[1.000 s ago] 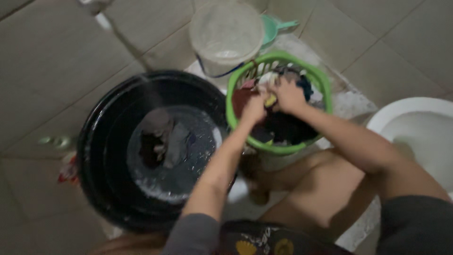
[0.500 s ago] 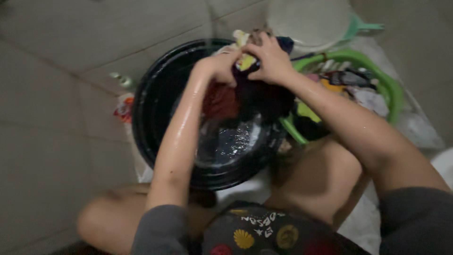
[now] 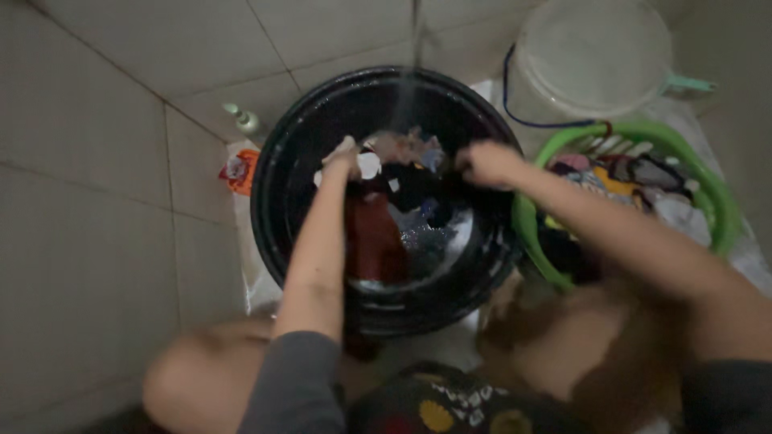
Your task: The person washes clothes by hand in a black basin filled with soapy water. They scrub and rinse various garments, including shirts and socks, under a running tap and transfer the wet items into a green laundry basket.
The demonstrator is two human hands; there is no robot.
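A big black basin [image 3: 277,241] with water stands on the tiled floor. A bundle of wet clothes [image 3: 402,193], red, dark and grey pieces, lies in it. My left hand [image 3: 344,157] is curled on the left edge of the bundle. At the bundle's right edge my right hand [image 3: 486,163] is closed on the dark cloth. The picture is blurred, so the fingers are unclear. A thin stream of water [image 3: 412,56] falls into the basin from above. A green laundry basket [image 3: 716,201] with more mixed clothes stands just right of the basin, under my right forearm.
A whitish bucket [image 3: 595,56] with a teal dipper handle [image 3: 690,82] stands behind the basket. A small bottle [image 3: 243,119] and an orange sachet [image 3: 239,170] lie by the basin's left rim. My bare knees are close to the basin's front.
Both hands lifted the bundle out of the green basket, carried it left over the black basin and lowered it in. The hands have spread apart.
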